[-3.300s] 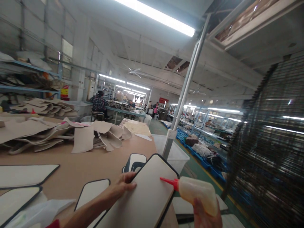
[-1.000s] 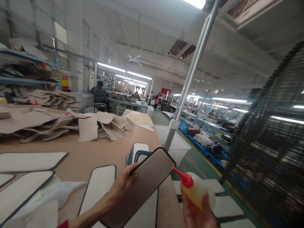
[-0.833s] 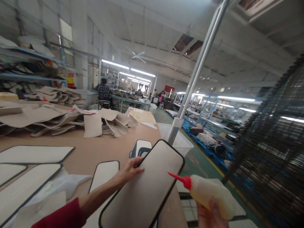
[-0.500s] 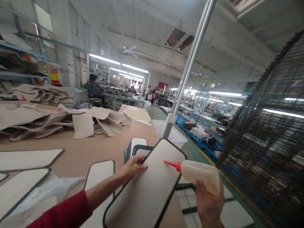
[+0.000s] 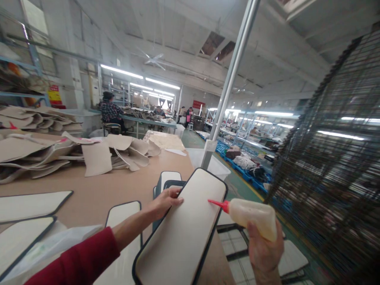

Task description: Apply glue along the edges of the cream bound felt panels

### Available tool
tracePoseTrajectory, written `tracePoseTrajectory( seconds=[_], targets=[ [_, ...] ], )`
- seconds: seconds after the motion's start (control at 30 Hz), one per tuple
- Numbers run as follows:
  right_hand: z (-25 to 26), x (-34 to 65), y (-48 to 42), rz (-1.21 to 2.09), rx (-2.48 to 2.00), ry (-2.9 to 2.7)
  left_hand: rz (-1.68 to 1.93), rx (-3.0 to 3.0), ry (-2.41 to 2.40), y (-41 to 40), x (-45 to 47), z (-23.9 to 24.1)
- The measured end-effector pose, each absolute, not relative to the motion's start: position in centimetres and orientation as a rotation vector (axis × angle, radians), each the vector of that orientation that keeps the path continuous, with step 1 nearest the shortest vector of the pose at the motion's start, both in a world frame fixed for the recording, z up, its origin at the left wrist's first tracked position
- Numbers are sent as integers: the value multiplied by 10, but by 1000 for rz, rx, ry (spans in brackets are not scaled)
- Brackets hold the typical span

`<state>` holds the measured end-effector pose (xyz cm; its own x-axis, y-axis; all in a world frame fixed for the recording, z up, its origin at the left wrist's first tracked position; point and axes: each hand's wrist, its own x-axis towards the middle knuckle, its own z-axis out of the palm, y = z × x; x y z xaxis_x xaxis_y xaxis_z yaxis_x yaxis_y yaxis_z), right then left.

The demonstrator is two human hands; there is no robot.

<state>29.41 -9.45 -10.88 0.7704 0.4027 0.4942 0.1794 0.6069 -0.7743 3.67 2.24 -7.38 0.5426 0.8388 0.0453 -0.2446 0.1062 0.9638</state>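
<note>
My left hand [image 5: 170, 201] grips the left edge of a long cream panel [image 5: 181, 229] with rounded corners and a dark rim, thumb on its face. The panel is tilted up in front of me. In my right hand [image 5: 265, 245] is a squeeze bottle [image 5: 253, 215] of pale yellowish liquid, lying nearly level. Its red nozzle [image 5: 218, 203] points left, over the panel's right part; whether the tip touches the surface I cannot tell. Behind my left hand stands a stack of similar dark-rimmed pieces [image 5: 170, 177]. Another such panel [image 5: 124, 211] lies under my left forearm.
Beige cut sheets [image 5: 97, 158] are heaped across the back of the brown table [image 5: 89, 194]. A crumpled plastic bag [image 5: 59, 241] lies at the left. Beyond the table's right edge rise a metal post [image 5: 228, 79] and a dark wire rack [image 5: 332, 130]. A person [image 5: 111, 113] sits farther back.
The view has turned slightly, shifting the surroundings left. The bottle's nozzle has moved a little right relative to the panel. Both hands keep their holds.
</note>
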Motion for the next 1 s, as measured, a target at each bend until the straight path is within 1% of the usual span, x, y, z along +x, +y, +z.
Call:
tracePoseTrajectory(
  seconds=[0.07,0.2,0.27,0.37,0.43,0.5,0.6,0.67,0.73,0.8,0.9,0.93,1.0],
  targets=[
    [-124,294,-99,201,-1005,-725,883,1188,617,24,37,-75],
    [-166,281,-119,439,-1145,-780,889,1153,664,31,37,-80],
    [-163,279,-120,429,-1140,-773,893,1158,664,33,38,-82],
    [-134,284,-112,254,-983,-687,846,1172,621,32,45,-82],
    [-121,287,-108,193,-915,-643,799,1173,590,32,50,-81],
    [-127,285,-113,237,-979,-604,774,1171,581,34,56,-81],
    [-153,278,-126,442,-1118,-635,768,1165,603,39,64,-83],
    [-157,280,-129,459,-1115,-626,761,1165,612,42,73,-83],
    [-146,290,-125,325,-1050,-552,718,1189,591,40,85,-83],
    [-130,301,-121,120,-1030,-573,637,1225,551,35,99,-83],
    [-134,307,-126,45,-1072,-594,526,1232,557,32,119,-85],
    [-144,305,-128,82,-1070,-630,501,1222,577,34,126,-86],
    [-169,302,-131,309,-959,-750,435,1213,632,39,143,-89]
  ],
)
